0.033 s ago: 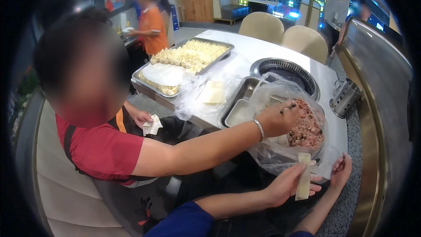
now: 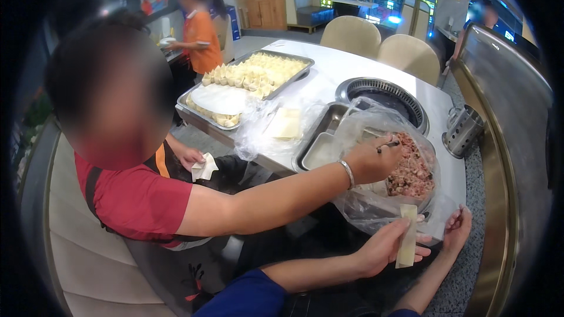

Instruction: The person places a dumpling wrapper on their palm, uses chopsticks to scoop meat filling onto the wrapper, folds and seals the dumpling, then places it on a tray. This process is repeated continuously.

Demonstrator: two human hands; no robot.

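Note:
My left hand (image 2: 383, 250) holds a folded strip of pale dough wrapper (image 2: 406, 240) upright between thumb and fingers, at the table's near edge. To its right, my right hand (image 2: 457, 230) has its fingers curled by the table corner, next to the bag's edge; what they hold, if anything, I cannot make out. Just beyond lies a clear plastic bag (image 2: 369, 206) spread open around pink minced meat filling (image 2: 412, 170). A co-worker's hand (image 2: 371, 159) reaches over the filling with a dark-tipped tool (image 2: 388, 144). That person's other hand (image 2: 187, 156) holds a wrapper (image 2: 204, 167).
On the white table (image 2: 329, 70) are a metal tray (image 2: 308, 66) of folded dumplings, a wrapper stack (image 2: 284, 123) on plastic, metal pans (image 2: 317, 151) and a round built-in cooker (image 2: 382, 86). A perforated metal cylinder (image 2: 464, 132) stands at the right. The co-worker's arm (image 2: 264, 206) crosses ahead of me.
The person in orange in the background has shifted slightly left. My hands and the co-worker's hands look almost unmoved.

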